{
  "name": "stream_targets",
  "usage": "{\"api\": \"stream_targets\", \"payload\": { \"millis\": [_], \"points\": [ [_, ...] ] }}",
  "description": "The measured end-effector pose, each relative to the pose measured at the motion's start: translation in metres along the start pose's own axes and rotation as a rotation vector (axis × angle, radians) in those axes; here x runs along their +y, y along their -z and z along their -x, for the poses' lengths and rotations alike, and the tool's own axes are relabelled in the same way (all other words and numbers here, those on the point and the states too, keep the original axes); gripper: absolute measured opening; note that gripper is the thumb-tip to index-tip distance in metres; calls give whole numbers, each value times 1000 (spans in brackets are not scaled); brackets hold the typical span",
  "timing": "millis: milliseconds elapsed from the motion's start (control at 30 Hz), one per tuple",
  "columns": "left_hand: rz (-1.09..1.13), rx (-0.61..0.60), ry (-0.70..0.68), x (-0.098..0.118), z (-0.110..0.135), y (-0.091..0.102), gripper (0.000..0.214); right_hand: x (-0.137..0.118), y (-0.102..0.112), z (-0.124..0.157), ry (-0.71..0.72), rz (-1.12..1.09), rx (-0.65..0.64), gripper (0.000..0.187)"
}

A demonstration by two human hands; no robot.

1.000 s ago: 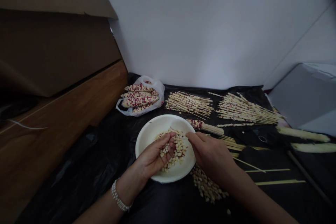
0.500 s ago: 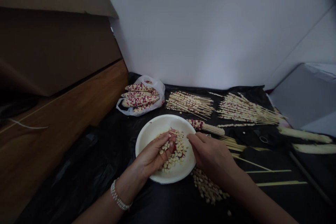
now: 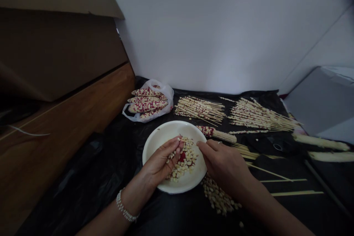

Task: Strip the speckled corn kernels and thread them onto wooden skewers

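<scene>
Kernels (image 3: 173, 155) in left hand (image 3: 159, 166) within bowl rim (image 3: 160, 132), right hand (image 3: 224, 164) at edge

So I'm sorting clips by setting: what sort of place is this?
Likely a makeshift food-prep corner in a home or small stall. A black plastic sheet covers the surface, with bundles of kernel-threaded skewers, a bag of red-and-white corn cobs and a white bowl of corn kernels.

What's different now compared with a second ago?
The left hand curled its fingers slightly tighter among the kernels in the white bowl, uncovering some red ones. The right hand barely shifted at the rim. Bowl, bagged cobs and skewer bundles stayed put.
</scene>
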State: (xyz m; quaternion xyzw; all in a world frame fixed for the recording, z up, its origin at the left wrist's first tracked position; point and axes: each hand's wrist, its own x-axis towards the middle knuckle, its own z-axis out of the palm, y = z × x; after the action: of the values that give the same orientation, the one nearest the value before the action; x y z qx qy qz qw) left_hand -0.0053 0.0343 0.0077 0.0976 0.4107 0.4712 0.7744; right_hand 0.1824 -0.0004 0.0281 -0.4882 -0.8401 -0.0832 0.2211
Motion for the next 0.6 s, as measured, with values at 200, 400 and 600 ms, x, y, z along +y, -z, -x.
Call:
{"api": "stream_targets", "payload": {
  "millis": [200, 400, 600],
  "points": [
    [-24, 4, -8, 0, 0, -1, 19, -2, 0, 0, -8, 21, -52, 20],
    [-5, 13, 0, 0, 1, -1, 16, 0, -2, 1, 3, 54, 7, 25],
    [3, 21, -2, 0, 0, 0, 17, -1, -4, 2, 11, 65, 8, 27]
  ]
}}
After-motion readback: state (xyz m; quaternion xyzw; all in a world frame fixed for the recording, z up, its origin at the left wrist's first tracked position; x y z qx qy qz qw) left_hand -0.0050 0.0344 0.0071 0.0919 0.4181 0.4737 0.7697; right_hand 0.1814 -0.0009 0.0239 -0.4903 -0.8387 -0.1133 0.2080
